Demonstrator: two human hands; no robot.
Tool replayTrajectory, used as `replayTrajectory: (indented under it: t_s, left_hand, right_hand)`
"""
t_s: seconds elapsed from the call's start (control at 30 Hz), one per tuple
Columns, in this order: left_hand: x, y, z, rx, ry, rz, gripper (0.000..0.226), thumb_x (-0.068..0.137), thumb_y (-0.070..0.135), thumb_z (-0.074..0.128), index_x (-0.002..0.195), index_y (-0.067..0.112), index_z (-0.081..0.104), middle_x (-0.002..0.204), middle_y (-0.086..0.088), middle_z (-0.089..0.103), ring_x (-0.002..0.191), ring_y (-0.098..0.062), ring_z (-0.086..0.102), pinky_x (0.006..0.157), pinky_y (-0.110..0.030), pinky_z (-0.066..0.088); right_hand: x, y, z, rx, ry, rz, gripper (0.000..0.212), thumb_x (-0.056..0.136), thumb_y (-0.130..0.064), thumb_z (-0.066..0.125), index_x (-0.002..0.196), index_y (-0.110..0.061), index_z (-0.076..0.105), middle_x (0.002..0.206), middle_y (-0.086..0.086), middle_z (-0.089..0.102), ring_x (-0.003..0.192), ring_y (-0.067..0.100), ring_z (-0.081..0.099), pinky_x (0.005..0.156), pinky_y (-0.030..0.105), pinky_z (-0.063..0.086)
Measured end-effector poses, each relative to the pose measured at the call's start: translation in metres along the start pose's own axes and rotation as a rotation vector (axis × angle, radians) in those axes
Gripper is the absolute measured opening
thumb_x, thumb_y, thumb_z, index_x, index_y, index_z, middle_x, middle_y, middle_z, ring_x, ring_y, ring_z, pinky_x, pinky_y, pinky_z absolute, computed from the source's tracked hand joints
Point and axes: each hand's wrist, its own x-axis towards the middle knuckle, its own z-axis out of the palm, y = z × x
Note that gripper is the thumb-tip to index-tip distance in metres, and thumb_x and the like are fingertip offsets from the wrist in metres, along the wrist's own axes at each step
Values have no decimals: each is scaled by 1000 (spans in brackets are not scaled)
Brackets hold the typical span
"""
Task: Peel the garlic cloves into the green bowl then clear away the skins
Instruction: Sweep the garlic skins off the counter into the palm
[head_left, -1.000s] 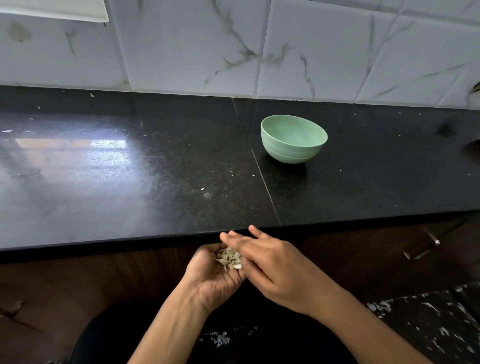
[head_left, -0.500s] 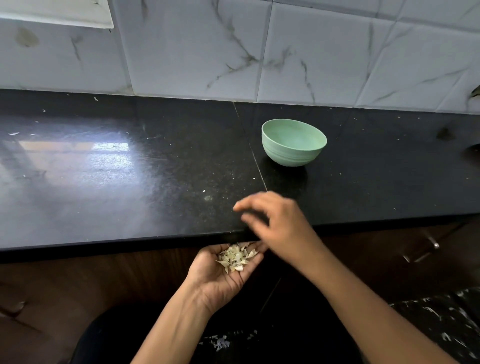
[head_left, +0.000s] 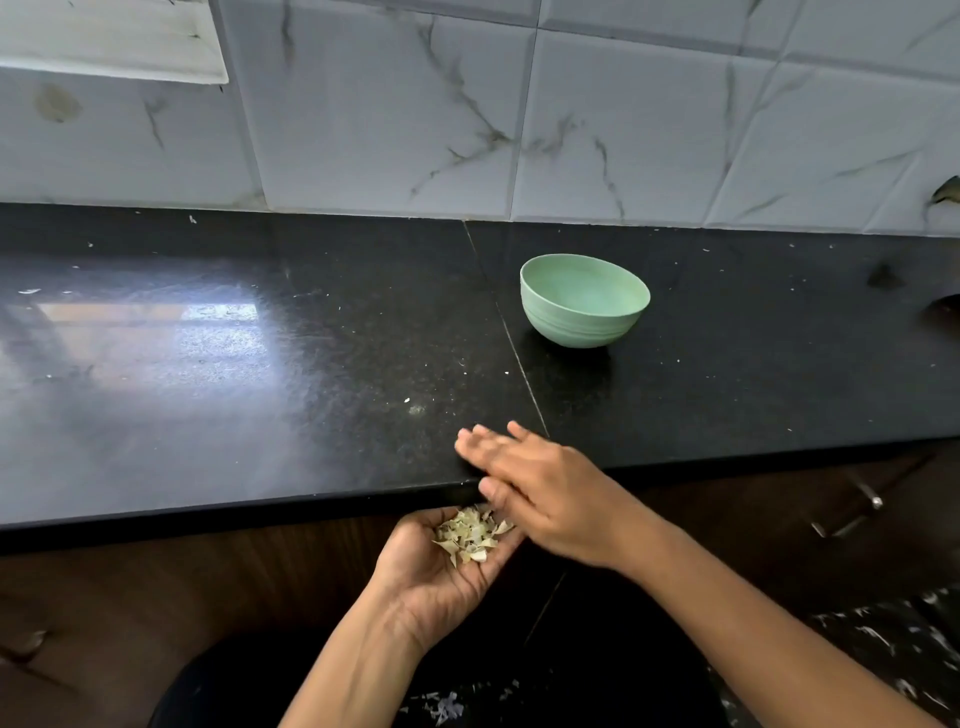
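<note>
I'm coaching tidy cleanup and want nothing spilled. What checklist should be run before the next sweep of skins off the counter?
1. Cupped left hand sits palm up just below the counter edge: ok.
2. The skins lie heaped in that palm, none visibly falling: ok.
3. The right hand has straight fingers at the edge, beside the palm: ok.
4. Counter free of skins: not ok, pale flecks lie near the seam.
5. The green bowl stands apart from the sweep path: ok.
6. Peeled cloves in the bowl: cannot tell, its bottom is hidden.
</note>
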Motion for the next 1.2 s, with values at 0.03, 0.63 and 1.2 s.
replayTrajectory:
  t_s: [0.03,0.63,1.2]
  left_hand:
    - [-1,-1,2,-23,-10,4,37,82,6,36,82,-15,66,82,-27,69,62,-36,70,60,-50,55]
    - [-8,5,-4,8,-62,25,39,80,5,34,86,-18,66,95,-32,67,77,-42,70,71,-56,51]
    - [-6,8,-8,21,14,-41,54,96,17,26,101,-25,60,110,-38,61,81,-49,68,70,-56,51]
  right_hand:
    - [-4,-4,3,-9,-1,-51,51,95,-35,33,137,-10,48,142,3,49,135,10,38,115,22,16]
    - [24,-26,5,193,232,81,14,72,-22,76,84,-20,68,73,-10,55,77,6,49,67,25,43]
    - [83,5,-6,203,147,160,30,77,2,54,78,-19,75,92,-5,67,76,3,58,72,23,44]
